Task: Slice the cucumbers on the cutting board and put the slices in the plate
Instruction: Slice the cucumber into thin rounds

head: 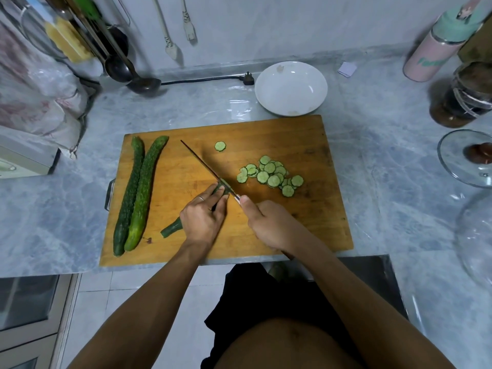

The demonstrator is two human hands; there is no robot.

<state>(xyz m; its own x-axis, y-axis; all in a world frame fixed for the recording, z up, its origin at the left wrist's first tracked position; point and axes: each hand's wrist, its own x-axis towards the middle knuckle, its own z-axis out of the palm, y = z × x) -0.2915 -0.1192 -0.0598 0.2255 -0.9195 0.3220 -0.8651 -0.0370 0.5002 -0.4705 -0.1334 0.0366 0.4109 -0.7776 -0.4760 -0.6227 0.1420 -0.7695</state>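
The right hand [269,225] gripped a knife [206,169] while the left hand [203,218] pinched a cucumber stub [220,188] beside slices [270,175] on the cutting board [292,145].

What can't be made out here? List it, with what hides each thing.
- Knife handle: head view, wrapped inside the right hand.
- Middle of the cucumber being cut: head view, covered by the left hand.
- Glass lid: head view, cut off by the right edge.
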